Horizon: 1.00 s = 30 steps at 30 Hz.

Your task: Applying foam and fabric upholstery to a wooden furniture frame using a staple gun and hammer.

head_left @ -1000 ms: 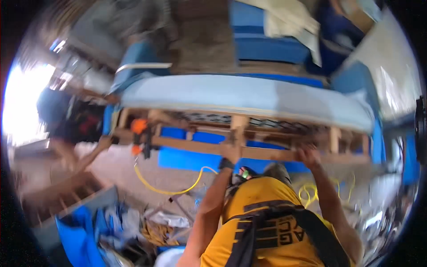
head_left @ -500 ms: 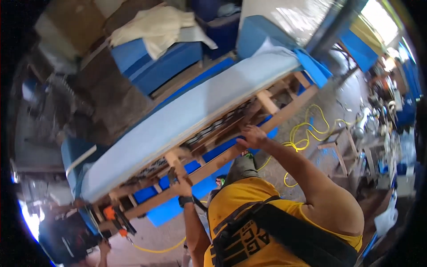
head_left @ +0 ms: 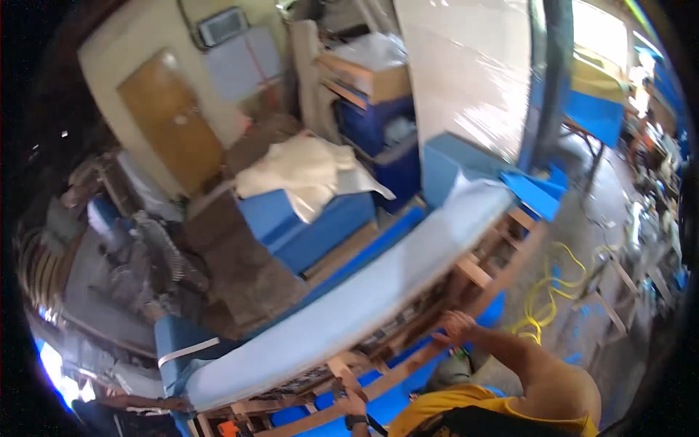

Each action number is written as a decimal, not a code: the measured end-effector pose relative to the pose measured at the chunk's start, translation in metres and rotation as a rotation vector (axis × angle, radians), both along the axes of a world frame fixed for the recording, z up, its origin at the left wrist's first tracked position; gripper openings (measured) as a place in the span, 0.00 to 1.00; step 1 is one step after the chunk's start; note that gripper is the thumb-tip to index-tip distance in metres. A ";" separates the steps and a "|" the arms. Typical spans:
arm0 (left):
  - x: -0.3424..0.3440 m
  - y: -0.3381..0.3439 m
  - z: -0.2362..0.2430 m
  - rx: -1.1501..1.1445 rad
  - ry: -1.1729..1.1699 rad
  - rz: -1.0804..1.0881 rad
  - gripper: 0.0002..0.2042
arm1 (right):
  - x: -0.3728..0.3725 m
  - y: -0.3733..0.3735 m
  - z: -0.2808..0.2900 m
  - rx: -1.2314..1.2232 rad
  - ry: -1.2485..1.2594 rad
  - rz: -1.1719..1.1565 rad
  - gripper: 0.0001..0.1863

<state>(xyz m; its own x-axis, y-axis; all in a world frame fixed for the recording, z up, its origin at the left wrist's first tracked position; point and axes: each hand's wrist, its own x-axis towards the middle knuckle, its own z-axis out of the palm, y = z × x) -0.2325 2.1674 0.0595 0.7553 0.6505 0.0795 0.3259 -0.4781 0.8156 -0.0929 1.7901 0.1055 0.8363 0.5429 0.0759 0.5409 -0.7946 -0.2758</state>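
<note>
1. A long sofa frame (head_left: 364, 291) padded in pale blue foam lies tilted across the middle of the view, its bare wooden underside toward the person.
2. A blue upholstered block (head_left: 306, 218) sits behind it, draped with a cream cloth (head_left: 306, 171).
3. A wooden rail (head_left: 408, 364) runs along the frame's lower edge, and both hands are on it.
4. A yellow hose (head_left: 542, 291) coils on the floor to the right.
5. The right hand (head_left: 457, 325) has its fingers curled around the rail near a cross strut.
6. The left hand (head_left: 353, 398) grips the same rail farther along, fingers closed over the wood.
</note>
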 end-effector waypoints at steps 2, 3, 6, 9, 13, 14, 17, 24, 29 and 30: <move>-0.001 -0.004 -0.007 0.038 -0.058 0.023 0.17 | 0.005 -0.002 0.000 0.037 -0.038 0.021 0.26; -0.003 -0.007 -0.007 0.020 0.046 0.053 0.16 | 0.008 -0.002 0.000 0.076 -0.056 0.046 0.26; -0.004 -0.013 0.001 -0.001 0.036 0.067 0.14 | 0.009 -0.004 -0.003 0.036 0.065 0.045 0.27; -0.003 -0.017 0.012 0.044 -0.025 0.069 0.12 | 0.008 -0.006 -0.007 0.051 0.033 0.018 0.27; -0.002 -0.017 0.011 0.071 -0.094 0.052 0.13 | 0.010 -0.008 -0.016 0.021 0.121 0.022 0.26; -0.003 -0.017 0.009 0.063 -0.068 0.064 0.13 | 0.011 -0.009 -0.018 0.050 0.081 0.026 0.26; -0.003 -0.016 0.005 0.102 0.057 0.073 0.13 | 0.012 -0.009 -0.024 0.125 -0.111 0.057 0.24; -0.003 -0.017 0.017 0.101 -0.135 -0.010 0.14 | 0.004 -0.008 -0.024 0.247 -0.563 0.044 0.17; -0.002 -0.021 0.027 0.057 -0.150 -0.003 0.15 | 0.006 -0.007 -0.014 0.135 -0.113 0.008 0.17; -0.003 -0.021 0.028 0.048 -0.104 0.018 0.15 | 0.006 -0.007 -0.011 0.126 -0.078 0.015 0.17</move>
